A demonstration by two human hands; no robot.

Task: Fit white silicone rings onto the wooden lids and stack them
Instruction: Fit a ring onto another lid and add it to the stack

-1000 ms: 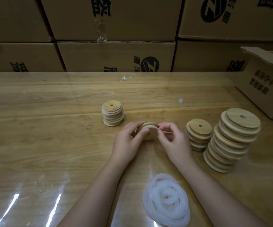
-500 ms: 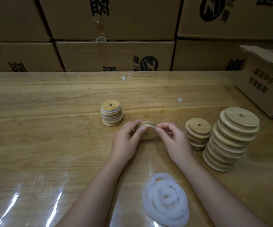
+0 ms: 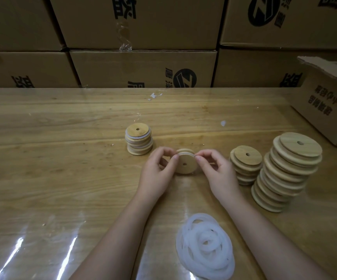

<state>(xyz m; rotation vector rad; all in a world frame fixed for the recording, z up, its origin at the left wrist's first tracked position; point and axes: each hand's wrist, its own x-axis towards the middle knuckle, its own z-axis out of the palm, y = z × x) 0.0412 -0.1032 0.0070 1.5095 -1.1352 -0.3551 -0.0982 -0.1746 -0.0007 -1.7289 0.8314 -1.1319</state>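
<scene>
A round wooden lid [image 3: 185,165] with a small centre hole stands on edge between my hands, a white silicone ring [image 3: 184,153] seated round its upper rim. My left hand [image 3: 157,170] pinches the lid's left edge. My right hand [image 3: 216,170] pinches its right edge over the ring. A short stack of lids with white rings [image 3: 139,141] stands behind and left of my hands. A pile of loose white rings [image 3: 205,246] lies near the front. Two stacks of bare wooden lids stand on the right, a short one [image 3: 245,164] and a tall leaning one [image 3: 287,172].
The wooden table [image 3: 52,168] has a glossy clear cover. Stacked cardboard boxes [image 3: 143,69] form a wall behind it. An open cardboard box [image 3: 329,106] sits on the table at the far right. Small white scraps [image 3: 154,96] lie near the back edge.
The lid has turned more upright so its flat face with the hole now faces me, and the ring sits further round its rim. Both hands stay in place.
</scene>
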